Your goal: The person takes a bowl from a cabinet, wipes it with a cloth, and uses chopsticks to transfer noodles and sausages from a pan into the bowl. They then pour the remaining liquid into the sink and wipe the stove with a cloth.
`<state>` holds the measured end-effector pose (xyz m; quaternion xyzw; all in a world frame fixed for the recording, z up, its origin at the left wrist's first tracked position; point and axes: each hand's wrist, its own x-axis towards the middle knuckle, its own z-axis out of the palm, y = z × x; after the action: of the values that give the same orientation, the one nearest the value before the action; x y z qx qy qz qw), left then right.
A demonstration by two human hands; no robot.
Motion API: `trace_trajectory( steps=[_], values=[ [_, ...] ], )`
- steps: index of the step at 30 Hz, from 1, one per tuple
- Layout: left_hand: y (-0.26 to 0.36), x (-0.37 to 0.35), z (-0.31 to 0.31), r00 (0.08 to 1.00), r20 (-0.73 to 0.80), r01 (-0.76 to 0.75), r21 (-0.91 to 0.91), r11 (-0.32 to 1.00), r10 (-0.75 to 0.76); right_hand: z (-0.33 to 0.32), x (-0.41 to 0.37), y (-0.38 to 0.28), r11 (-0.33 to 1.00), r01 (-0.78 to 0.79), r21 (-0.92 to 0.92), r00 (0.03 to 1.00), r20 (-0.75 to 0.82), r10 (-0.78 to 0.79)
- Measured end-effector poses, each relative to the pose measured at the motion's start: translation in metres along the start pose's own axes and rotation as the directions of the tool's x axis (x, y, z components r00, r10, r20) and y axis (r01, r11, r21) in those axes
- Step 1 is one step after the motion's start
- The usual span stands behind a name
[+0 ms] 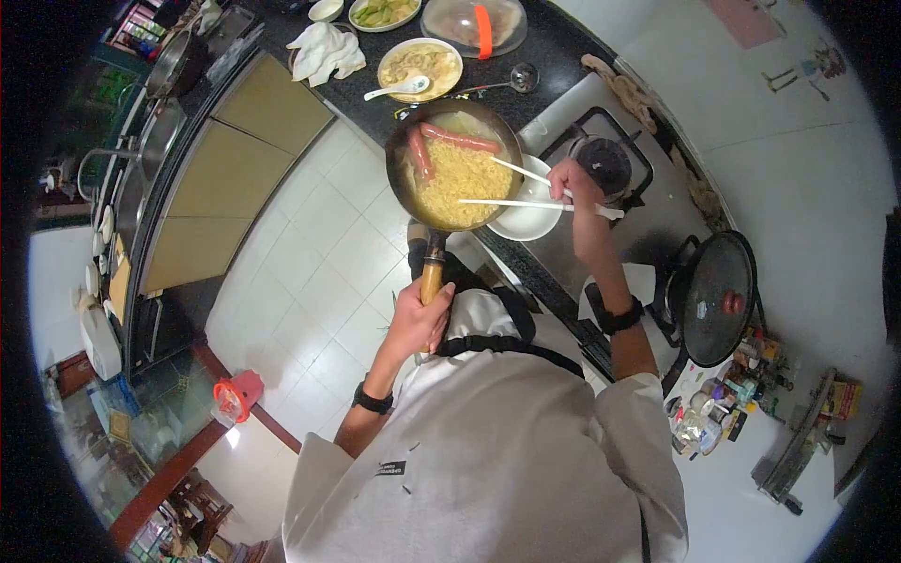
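My left hand (419, 317) is wrapped round the wooden handle of a dark frying pan (392, 169), which it holds up near the counter's edge. Inside the pan lie yellow noodles (460, 178) in some liquid and two sausages (462, 138) toward the far side. A pair of white chopsticks (526, 204) is gripped in my right hand (574, 184); the tips are spread and reach into the noodles. Partly hidden behind the pan's right edge, a white bowl (537, 223) sits on the counter under the chopsticks.
Beyond the pan stand a plate of food (422, 61) with a white spoon, a ladle (522, 78), a covered dish (450, 23) and a white cloth (326, 52). A gas burner (601, 165) and a lidded wok (715, 319) are at the right. A red bin (246, 389) stands on the floor.
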<state>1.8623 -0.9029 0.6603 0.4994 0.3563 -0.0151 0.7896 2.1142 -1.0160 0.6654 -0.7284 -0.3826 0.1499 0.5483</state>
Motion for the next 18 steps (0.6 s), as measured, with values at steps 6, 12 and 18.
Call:
trace_trajectory(
  steps=[6,12,18],
  values=[
    [-0.003,0.002,-0.002,0.999,-0.035,0.0,0.011,1.0,0.0,0.007,0.008,0.026,0.979,0.085,0.183,0.987,-0.152,-0.057],
    [-0.001,0.003,0.0,0.999,-0.034,0.024,-0.001,1.0,-0.024,0.002,0.017,0.032,0.837,-0.151,0.526,0.956,-0.14,0.26],
    [0.004,0.001,-0.001,0.999,0.002,0.048,0.051,0.998,-0.048,0.004,0.025,0.054,0.795,-0.33,0.508,0.888,-0.117,0.444]
  ],
)
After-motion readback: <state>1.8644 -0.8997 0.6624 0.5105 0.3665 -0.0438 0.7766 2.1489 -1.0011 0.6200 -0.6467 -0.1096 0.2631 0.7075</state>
